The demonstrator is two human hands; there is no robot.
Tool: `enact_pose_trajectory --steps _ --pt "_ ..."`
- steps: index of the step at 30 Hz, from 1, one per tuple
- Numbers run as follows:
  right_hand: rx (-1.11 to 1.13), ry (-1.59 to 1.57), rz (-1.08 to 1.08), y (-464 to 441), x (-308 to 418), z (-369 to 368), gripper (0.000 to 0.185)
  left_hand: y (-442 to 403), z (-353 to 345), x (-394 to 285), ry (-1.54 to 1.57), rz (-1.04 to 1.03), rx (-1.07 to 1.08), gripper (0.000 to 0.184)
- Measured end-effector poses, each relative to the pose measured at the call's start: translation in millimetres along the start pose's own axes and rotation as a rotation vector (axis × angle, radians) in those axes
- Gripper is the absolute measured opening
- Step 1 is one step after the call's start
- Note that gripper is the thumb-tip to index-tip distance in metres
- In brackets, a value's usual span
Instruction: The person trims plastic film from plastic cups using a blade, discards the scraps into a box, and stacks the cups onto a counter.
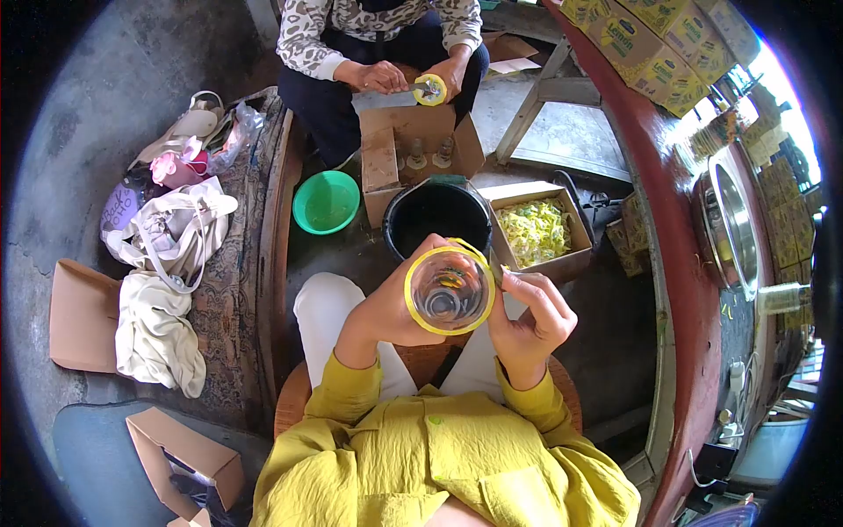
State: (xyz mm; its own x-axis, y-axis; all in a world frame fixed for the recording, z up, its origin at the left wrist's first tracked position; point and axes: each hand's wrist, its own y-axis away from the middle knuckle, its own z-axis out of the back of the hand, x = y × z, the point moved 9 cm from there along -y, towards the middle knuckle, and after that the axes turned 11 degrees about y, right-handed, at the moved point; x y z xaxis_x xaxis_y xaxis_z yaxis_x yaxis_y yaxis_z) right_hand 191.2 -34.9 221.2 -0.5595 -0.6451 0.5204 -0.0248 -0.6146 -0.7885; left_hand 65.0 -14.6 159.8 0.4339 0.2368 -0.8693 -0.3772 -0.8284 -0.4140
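Observation:
A clear glass (446, 303) with a yellow band round its rim is in front of me, its mouth facing up at the camera. My left hand (386, 303) is wrapped round its side from the left. At the rim's upper right, a narrow yellow strip (470, 249) stands away from the glass. My right hand (534, 321) is beside that edge, thumb and forefinger pinched together; what is between them is too small to make out. Beyond my hands stands a black bucket (392, 230). Right of it, a cardboard box (562, 262) holds a heap of yellow strips (532, 232).
Opposite, a person in a patterned top (307, 35) holds another yellow-rimmed glass (430, 90) and a small tool. Several glasses stand in an open carton (378, 158). A green basin (327, 202) is left of the bucket. A red-edged counter (694, 351) runs along the right; bags (167, 233) lie left.

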Motion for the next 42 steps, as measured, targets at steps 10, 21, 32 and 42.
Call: enact_pose_trajectory --steps 10,21,32,42 --pt "-0.032 -0.086 -0.049 5 -4 5 0.019 1 5 5 0.19 -0.053 -0.042 0.066" --pt "-0.033 0.017 -0.025 5 3 4 0.018 -2 -1 2 0.041 -0.092 -0.049 0.066" --pt "0.005 -0.026 -0.022 4 2 3 0.017 -2 2 -2 -0.038 -0.078 0.003 0.067" --pt "0.006 -0.018 -0.025 -2 1 5 0.018 -3 -5 0 0.093 -0.051 -0.016 0.067"
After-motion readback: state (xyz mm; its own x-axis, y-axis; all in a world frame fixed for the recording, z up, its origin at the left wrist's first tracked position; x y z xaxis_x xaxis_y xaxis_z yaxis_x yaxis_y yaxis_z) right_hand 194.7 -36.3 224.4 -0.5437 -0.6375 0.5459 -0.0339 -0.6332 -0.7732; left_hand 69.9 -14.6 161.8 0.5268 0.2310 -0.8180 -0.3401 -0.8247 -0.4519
